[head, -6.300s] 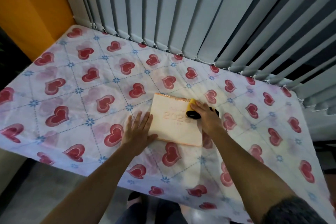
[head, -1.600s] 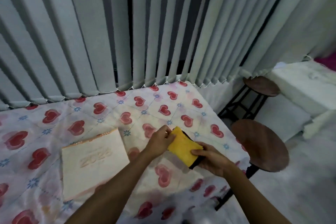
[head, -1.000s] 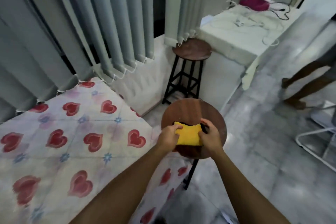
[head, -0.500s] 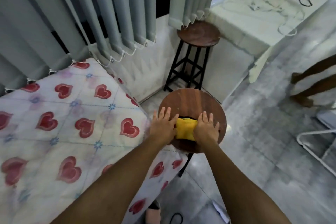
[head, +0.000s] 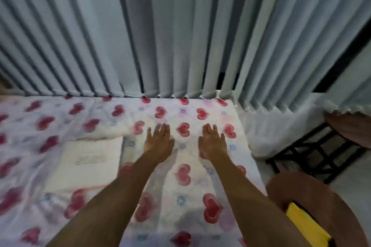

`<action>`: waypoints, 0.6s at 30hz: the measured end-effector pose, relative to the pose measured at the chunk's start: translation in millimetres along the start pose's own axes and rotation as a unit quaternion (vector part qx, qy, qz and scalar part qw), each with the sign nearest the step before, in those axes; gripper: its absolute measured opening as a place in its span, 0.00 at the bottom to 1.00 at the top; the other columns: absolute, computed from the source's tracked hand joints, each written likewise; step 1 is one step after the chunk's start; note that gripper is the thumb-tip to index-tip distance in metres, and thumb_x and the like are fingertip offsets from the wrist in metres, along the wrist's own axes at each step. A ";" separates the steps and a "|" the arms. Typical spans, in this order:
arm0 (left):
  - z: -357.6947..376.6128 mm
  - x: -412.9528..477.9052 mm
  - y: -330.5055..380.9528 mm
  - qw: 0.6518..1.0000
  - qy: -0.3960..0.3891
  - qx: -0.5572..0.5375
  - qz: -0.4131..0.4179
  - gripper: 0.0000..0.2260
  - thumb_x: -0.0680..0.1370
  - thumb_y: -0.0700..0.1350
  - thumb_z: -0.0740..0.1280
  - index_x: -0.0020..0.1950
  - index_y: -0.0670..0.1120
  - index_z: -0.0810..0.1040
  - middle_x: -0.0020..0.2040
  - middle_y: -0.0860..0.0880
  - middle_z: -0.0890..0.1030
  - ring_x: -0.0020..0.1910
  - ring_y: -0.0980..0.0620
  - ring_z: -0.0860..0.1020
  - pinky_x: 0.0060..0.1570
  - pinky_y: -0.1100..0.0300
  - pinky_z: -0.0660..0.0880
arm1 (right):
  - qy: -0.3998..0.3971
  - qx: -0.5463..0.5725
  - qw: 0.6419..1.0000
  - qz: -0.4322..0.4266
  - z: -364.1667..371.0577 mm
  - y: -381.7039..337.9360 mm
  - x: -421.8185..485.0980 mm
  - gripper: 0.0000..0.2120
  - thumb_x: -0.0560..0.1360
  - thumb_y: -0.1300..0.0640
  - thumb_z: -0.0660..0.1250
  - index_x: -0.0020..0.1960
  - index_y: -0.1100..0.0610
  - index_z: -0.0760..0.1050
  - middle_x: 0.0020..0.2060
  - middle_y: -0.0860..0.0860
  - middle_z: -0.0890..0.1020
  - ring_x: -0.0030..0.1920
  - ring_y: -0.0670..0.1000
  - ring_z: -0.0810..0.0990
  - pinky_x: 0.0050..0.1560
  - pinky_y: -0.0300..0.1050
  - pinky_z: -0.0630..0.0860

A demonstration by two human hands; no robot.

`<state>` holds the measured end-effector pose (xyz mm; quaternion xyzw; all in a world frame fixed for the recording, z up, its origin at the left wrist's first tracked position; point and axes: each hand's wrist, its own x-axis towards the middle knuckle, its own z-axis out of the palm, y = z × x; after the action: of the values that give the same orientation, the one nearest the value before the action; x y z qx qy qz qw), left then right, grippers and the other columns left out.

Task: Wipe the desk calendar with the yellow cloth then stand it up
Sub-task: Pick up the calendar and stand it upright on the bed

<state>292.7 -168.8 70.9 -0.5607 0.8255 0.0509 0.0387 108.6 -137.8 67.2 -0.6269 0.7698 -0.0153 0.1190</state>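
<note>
The desk calendar, a pale cream pad, lies flat on the heart-patterned tablecloth at the left. My left hand hovers palm down over the cloth, just right of the calendar, fingers apart and empty. My right hand is level with it further right, also spread and empty. The yellow cloth rests folded on the round wooden stool at the lower right, partly hidden behind my right forearm.
Grey vertical blinds hang along the table's far edge. A second wooden stool with black legs stands at the right, beyond the table's right edge. The picture is blurred by motion.
Both hands let go of the yellow cloth on the stool and moved left over the table. The view swung back to the table, so the calendar is in sight again.
</note>
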 end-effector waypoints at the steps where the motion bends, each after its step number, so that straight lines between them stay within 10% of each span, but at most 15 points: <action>1: -4.0 -6.3 -24.5 1.000 0.000 -0.005 -0.025 0.25 0.82 0.52 0.49 0.76 0.42 0.52 0.78 0.45 0.54 0.77 0.45 0.50 0.75 0.43 0.46 | -0.003 0.004 1.000 -0.022 -1.0 -23.1 8.2 0.25 0.81 0.53 0.50 0.76 0.57 0.50 0.78 0.51 0.52 0.78 0.54 0.48 0.75 0.58 0.50; 10: 17.8 -85.3 -222.5 0.972 -0.031 -0.017 -0.231 0.22 0.81 0.52 0.52 0.73 0.45 0.61 0.74 0.46 0.67 0.74 0.46 0.62 0.72 0.44 0.56 | -0.044 0.051 0.987 -0.145 24.0 -197.7 19.0 0.25 0.80 0.52 0.54 0.74 0.57 0.56 0.75 0.55 0.61 0.75 0.57 0.58 0.71 0.57 0.60; 18: 41.2 -92.4 -289.0 0.960 -0.059 -0.132 -0.239 0.19 0.80 0.47 0.56 0.69 0.41 0.64 0.67 0.40 0.72 0.63 0.38 0.73 0.61 0.47 0.72 | -0.080 0.117 0.987 -0.078 65.3 -273.7 6.9 0.17 0.79 0.53 0.56 0.66 0.58 0.68 0.62 0.56 0.77 0.60 0.57 0.76 0.61 0.52 0.75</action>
<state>595.7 -184.1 29.5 -0.7379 0.6494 0.1822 0.0240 383.7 -194.7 49.9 -0.6664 0.6991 -0.0638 0.2513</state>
